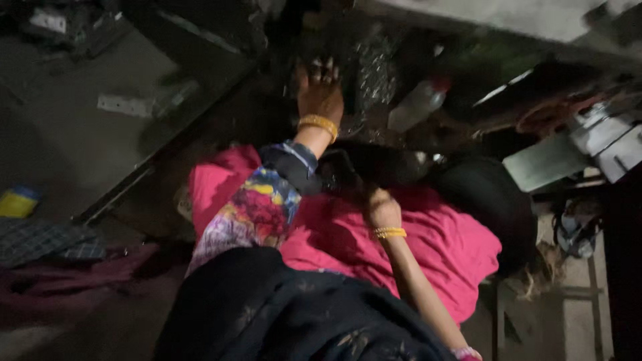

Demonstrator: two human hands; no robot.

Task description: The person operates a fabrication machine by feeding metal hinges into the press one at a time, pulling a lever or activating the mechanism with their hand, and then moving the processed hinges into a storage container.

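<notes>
Left hand point(319, 93) fingers spread on dark clutter | right hand point(382, 208) grip unclear, on soft pink cloth point(448, 241)

Very dim, grainy, motion-blurred pic; faint light prob from upper right, corners black.

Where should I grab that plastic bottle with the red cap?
Probably around its middle. The bottle lies tilted, red cap up to the right, and its round clear body gives fingers a good grip. Come from the left, where the left hand is already close; dark clutter crowds the other sides.
</notes>
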